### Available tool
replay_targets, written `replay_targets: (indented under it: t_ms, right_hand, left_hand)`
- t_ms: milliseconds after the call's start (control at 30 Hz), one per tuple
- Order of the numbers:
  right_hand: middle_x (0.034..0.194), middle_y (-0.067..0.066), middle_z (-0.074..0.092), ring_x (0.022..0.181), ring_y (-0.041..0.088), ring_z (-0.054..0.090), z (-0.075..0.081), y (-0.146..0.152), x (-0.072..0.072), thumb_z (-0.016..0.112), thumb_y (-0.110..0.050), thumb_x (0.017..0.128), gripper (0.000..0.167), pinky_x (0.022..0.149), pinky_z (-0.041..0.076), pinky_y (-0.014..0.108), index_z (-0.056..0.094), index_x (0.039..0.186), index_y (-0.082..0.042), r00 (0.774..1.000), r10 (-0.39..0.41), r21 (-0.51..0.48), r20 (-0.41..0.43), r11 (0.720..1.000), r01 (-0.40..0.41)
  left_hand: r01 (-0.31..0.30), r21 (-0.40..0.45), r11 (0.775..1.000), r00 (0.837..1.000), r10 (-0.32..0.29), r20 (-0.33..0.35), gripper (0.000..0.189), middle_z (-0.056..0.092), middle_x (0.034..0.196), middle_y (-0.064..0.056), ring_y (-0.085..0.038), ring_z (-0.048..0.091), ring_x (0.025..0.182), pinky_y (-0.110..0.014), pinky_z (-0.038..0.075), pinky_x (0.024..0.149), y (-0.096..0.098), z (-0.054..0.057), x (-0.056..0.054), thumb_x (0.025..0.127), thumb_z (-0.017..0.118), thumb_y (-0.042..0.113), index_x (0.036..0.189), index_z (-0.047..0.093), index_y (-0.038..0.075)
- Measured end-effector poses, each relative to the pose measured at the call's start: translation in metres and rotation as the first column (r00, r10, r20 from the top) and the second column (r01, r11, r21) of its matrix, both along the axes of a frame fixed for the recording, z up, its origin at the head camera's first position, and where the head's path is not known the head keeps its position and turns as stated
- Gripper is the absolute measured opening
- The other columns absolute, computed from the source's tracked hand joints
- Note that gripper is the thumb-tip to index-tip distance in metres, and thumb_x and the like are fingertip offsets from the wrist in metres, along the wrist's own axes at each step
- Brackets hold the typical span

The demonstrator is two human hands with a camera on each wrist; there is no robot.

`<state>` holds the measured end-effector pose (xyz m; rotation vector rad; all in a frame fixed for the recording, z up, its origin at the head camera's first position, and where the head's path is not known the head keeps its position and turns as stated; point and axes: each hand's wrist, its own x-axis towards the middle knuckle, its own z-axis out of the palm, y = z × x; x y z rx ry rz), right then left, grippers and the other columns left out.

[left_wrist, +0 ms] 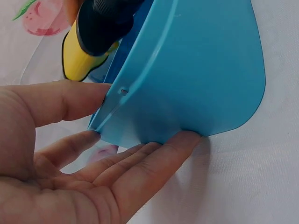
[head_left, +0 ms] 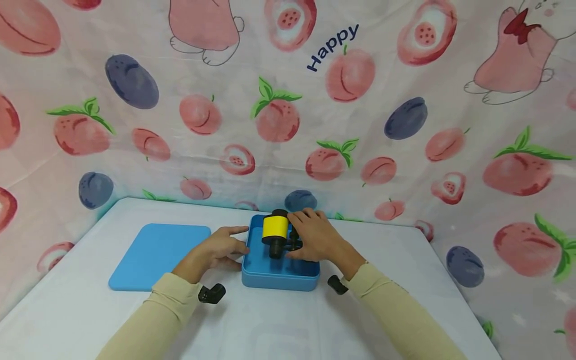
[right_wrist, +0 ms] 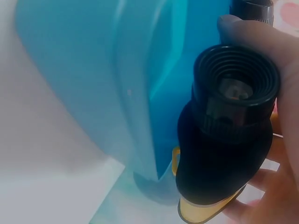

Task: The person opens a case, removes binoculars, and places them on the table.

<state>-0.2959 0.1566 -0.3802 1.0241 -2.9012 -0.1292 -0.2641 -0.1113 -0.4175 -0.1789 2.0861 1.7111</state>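
Observation:
My right hand [head_left: 317, 237] grips a pair of yellow and black binoculars [head_left: 275, 227] over the blue box [head_left: 281, 282]. In the right wrist view the black eyepiece [right_wrist: 236, 88] of the binoculars faces the camera, and the fingers wrap the far side of the body. The binoculars stand tilted, partly inside the rim in the head view. My left hand [head_left: 220, 250] touches the left side of the box. In the left wrist view its fairly straight fingers [left_wrist: 154, 175] lie against the outer wall, with one digit at the rim.
A flat blue lid [head_left: 157, 257] lies on the white table [head_left: 265, 325] left of the box. Black wrist cameras [head_left: 212, 293] sit at both cuffs. A fruit-patterned cloth [head_left: 243, 115] hangs behind the table and down its right side.

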Motion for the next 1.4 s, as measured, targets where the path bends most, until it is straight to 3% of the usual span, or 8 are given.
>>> replay_targets:
  t_ms: [333,767,1400]
  right_hand:
    - [0.158,0.011,0.051,0.145,0.038,0.044,0.006,0.011,0.001,0.08,-0.067,0.081,0.106,0.12,0.036,0.062,0.04,0.159,-0.008,1.0,-0.013,-0.014,0.002,1.0,0.013]
    - [0.155,0.012,0.054,0.142,0.037,0.046,0.009,0.032,0.004,0.082,-0.066,0.079,0.106,0.119,0.038,0.061,0.042,0.158,-0.008,0.999,-0.027,-0.017,-0.039,1.0,0.026]
    - [0.152,0.012,0.056,0.141,0.037,0.046,0.019,0.067,0.008,0.086,-0.06,0.077,0.103,0.118,0.039,0.063,0.046,0.155,-0.007,0.995,-0.076,-0.049,-0.067,0.996,0.072]
  left_hand:
    - [-0.025,0.014,1.0,0.999,0.025,0.022,0.081,0.036,0.163,-0.033,-0.053,0.047,0.143,-0.061,0.06,0.091,-0.005,-0.005,-0.001,0.092,0.068,-0.001,0.164,0.033,0.013]
    - [0.01,0.044,0.999,1.0,-0.01,0.013,0.08,0.031,0.164,-0.035,-0.058,0.042,0.145,-0.065,0.057,0.092,-0.007,-0.003,0.002,0.095,0.066,-0.001,0.165,0.029,0.011]
    - [0.002,0.076,0.997,1.0,-0.003,0.009,0.079,0.032,0.164,-0.034,-0.054,0.044,0.145,-0.063,0.058,0.093,-0.003,-0.003,0.004,0.097,0.068,0.001,0.165,0.031,0.016]
